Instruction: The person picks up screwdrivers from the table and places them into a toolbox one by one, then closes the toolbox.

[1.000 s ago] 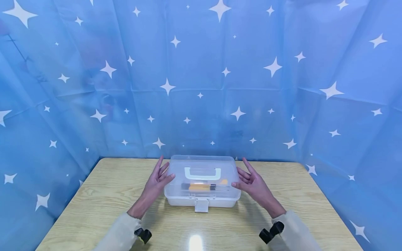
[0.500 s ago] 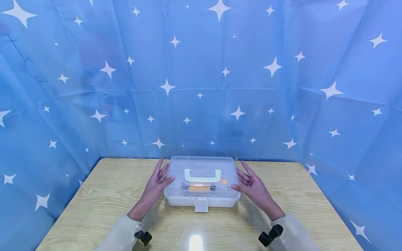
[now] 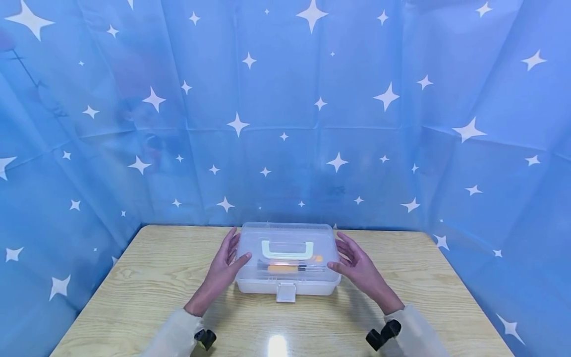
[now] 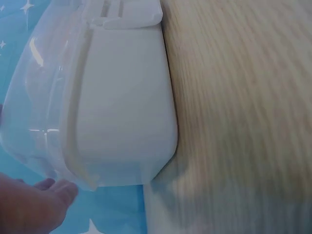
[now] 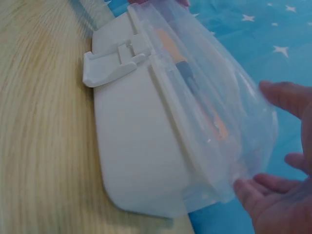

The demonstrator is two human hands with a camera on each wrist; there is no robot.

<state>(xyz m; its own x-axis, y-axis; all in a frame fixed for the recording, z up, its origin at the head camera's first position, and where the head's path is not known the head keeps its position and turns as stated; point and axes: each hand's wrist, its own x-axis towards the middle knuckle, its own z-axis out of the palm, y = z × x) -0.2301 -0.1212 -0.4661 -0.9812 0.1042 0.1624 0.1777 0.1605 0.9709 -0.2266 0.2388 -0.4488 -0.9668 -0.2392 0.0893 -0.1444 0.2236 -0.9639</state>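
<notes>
A clear plastic storage box (image 3: 254,286) sits on the table with its lid (image 3: 285,233) down. Its front latch (image 3: 286,292) sticks outward, away from the front wall. On the lid is a pale handle (image 3: 287,255). Through the plastic shows something orange with dark, thin parts (image 3: 282,268), its kind unclear. At the box's left side is my left hand (image 3: 223,267), thumb over the lid's edge. My right hand (image 3: 362,270) stands at the right side, its extended fingers near the lid's corner; in the right wrist view the thumb (image 5: 285,95) points at the lid.
The box stands near the back edge of the wood-grain table (image 3: 169,267). Behind and beside the table hangs a blue curtain (image 3: 285,148) with white stars. Small black devices (image 3: 383,334) are strapped to both sleeves.
My left hand has shifted slightly right, closer to the box, and its thumb reaches further over the lid. My right hand has drawn in a little too. The box has barely moved.
</notes>
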